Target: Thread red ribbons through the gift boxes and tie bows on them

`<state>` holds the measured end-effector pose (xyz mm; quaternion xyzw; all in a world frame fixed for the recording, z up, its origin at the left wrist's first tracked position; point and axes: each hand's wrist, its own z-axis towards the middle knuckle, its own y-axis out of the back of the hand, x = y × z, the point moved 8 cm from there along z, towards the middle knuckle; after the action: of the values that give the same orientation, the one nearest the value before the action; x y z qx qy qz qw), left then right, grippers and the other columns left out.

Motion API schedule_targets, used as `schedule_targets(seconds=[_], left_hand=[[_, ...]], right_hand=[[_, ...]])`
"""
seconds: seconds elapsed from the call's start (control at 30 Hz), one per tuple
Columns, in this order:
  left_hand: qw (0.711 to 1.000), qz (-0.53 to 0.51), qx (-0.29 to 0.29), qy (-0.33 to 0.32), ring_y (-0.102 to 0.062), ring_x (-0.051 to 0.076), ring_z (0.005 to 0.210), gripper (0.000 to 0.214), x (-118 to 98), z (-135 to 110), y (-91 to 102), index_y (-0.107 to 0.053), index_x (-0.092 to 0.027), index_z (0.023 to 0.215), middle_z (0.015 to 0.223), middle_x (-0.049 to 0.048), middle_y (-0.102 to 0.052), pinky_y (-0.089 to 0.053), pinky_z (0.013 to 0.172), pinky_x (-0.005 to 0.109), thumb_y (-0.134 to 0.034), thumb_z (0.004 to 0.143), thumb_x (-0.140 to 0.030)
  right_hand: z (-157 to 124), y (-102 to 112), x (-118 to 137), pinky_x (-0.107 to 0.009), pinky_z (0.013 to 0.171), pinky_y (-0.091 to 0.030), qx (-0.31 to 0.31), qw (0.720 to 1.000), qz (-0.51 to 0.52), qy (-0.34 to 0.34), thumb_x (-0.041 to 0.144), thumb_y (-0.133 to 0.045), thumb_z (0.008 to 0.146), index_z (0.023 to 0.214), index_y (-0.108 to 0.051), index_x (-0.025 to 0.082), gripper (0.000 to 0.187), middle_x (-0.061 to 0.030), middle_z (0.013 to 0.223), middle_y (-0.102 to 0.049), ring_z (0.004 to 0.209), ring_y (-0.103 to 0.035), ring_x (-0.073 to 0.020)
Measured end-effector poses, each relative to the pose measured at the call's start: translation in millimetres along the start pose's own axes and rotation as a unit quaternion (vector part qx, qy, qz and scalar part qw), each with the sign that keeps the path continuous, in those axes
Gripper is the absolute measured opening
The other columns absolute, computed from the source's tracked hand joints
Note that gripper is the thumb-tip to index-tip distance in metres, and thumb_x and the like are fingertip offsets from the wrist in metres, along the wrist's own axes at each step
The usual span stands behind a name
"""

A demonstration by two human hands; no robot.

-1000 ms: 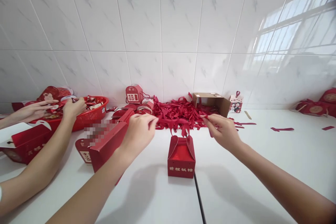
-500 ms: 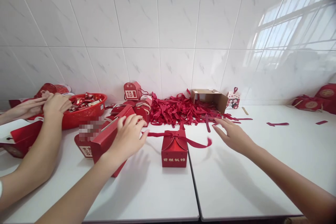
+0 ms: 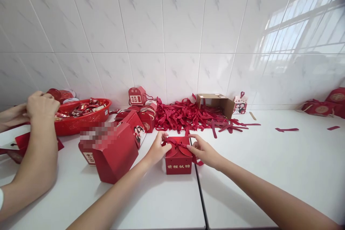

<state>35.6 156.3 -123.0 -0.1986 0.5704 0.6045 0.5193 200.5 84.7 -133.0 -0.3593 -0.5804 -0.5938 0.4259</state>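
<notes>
Sm. red card gift box (image 3: 178,166), gold Chinese lettering on front, stood upright at ctr of frame, slightly below mid-ht, by the table seam. Dk-red ribbon (image 3: 176,143) lay across its folded top flaps, w/ a loose end below the R hand. L hand (image 3: 156,151): thumb & fingers bent round top L edge; R hand (image 3: 205,152): same at top R. Whether either pinched ribbon or only pressed card: couldn't tell. Handling (est.): box prob. light, contents unseen; walls fairly stiff, curved flaps weaker & apt to crease if squeezed. Ribbon looked soft, limp, prob. a bit slippery. Best hold, my view: low on both side walls for the box; ribbon close to the crossing, thumb vs. forefinger. Ribbon pile (image 3: 176,115) sat behind, mid-frame.
</notes>
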Motion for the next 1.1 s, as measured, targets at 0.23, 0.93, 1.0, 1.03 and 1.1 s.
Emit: schedule_targets(seconds=[0.23,0.93,1.0,1.03,1.1], left_hand=[[0.995,0.067,-0.041,0.053,-0.048,0.016,0.068,0.024,-3,-6,12.7,-0.042,-0.023,0.084,0.077,-0.0022,-0.048,-0.037,0.066,0.029,-0.057,0.069,-0.034],[0.896,0.011,0.426,0.121,-0.050,0.013,0.054,0.013,-8,-42,7.4,-0.074,-0.020,0.069,0.059,0.0017,-0.065,-0.033,0.050,0.023,-0.065,0.062,-0.027],[0.884,-0.027,0.456,0.098,-0.048,0.013,0.054,0.017,-19,-44,4.1,-0.076,-0.021,0.076,0.058,0.0022,-0.065,-0.033,0.050,0.024,-0.066,0.065,-0.029],[0.882,-0.044,0.460,0.093,-0.044,0.012,0.051,0.020,-24,-44,3.5,-0.077,-0.020,0.080,0.056,0.0024,-0.065,-0.030,0.048,0.023,-0.066,0.067,-0.031],[0.882,-0.070,0.458,0.088,-0.034,0.010,0.048,0.027,-29,-42,2.6,-0.076,-0.018,0.088,0.054,0.0027,-0.063,-0.022,0.044,0.023,-0.067,0.070,-0.036]], right_hand=[[2,7,-6,-0.025,0.058,-0.046,-0.026,0.994,0.099,-0.026,0.037,-0.056,0.083,0.113,-0.048,0.020,0.035,0.0068,0.065,-0.047,0.058,-0.050,-0.0101],[-55,23,50,-0.027,0.056,-0.042,0.100,0.882,-0.388,0.248,0.027,-0.049,0.091,0.083,-0.071,0.024,0.023,-0.0060,0.096,-0.058,0.059,-0.054,-0.0110],[-58,22,55,-0.028,0.055,-0.039,0.068,0.839,-0.480,0.247,0.014,-0.044,0.090,0.086,-0.071,0.025,0.030,-0.0064,0.106,-0.059,0.058,-0.055,-0.0113],[-58,20,56,-0.028,0.053,-0.036,0.055,0.818,-0.521,0.240,0.007,-0.042,0.087,0.087,-0.071,0.025,0.034,-0.0066,0.109,-0.059,0.057,-0.055,-0.0115],[-55,15,54,-0.028,0.049,-0.031,0.041,0.788,-0.577,0.209,-0.004,-0.041,0.078,0.086,-0.070,0.023,0.040,-0.0069,0.109,-0.060,0.055,-0.055,-0.0116]])
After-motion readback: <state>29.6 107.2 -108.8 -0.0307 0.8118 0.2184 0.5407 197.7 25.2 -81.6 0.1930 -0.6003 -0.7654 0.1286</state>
